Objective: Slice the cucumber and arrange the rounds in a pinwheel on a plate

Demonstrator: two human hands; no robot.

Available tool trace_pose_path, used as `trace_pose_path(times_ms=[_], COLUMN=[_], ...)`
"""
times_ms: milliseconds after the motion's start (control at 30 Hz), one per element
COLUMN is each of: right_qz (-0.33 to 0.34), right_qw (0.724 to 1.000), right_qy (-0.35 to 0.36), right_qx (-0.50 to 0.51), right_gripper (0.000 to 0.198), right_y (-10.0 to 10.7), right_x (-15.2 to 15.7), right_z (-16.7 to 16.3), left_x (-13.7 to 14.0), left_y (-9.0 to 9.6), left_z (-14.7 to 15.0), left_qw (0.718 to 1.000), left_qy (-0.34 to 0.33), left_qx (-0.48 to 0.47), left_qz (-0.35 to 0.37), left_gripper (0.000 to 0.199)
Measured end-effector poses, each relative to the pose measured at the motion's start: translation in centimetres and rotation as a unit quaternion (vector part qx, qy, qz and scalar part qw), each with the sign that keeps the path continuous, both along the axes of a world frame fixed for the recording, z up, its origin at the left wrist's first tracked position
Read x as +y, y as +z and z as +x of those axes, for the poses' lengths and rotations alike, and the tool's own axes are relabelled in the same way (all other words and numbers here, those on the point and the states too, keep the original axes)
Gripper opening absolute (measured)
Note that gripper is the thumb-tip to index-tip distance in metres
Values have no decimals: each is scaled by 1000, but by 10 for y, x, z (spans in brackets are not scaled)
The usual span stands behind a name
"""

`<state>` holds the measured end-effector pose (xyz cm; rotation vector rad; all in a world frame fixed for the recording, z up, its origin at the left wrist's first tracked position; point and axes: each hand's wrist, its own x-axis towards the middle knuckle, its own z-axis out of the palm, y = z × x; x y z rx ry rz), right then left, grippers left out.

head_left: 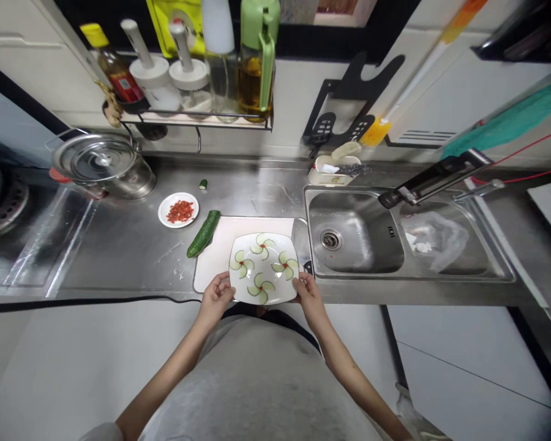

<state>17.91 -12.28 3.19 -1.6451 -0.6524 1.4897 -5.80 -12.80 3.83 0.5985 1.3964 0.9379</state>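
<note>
Between my two hands is a white squarish plate [263, 267], held by its left and right edges over the front of a pale cutting board [233, 229]. Thin cucumber slices [285, 266] lie on it in several pinwheel shapes, each with a bit of red at its centre. My left hand [218, 294] grips the left rim, thumb on top. On the right rim, my right hand [308, 293] is closed the same way. A cut cucumber [204, 234] rests across the board's left edge. Behind it sits a small white plate [179, 210] of chopped red pieces [180, 211].
A double sink [356, 229] with a faucet [434, 177] is on the right, a plastic bag [441, 242] in its right basin. A lidded steel pot [103, 165] stands at the left. Bottles and jars line a wall rack [197, 116]. A cucumber end [203, 184] lies on the counter.
</note>
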Motion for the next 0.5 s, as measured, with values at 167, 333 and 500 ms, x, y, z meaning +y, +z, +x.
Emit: trace_pose_path(times_ms=[167,333,500], right_qz=[-23,-6,27], right_qw=[990,982,973], right_qy=[-63,-132,-212], right_qx=[123,138,89], right_gripper=[51,50,51], right_y=[0,-10,-26], right_x=[-2,-9,-28], right_z=[-12,-5,46], left_x=[1,0,-2], left_y=[1,-2,-8], left_z=[7,17,21], left_qw=[1000,997,982], left_qy=[0,-72,-178], left_qx=[1,-31,-54], left_qz=[2,18,32], left_gripper=[54,58,56])
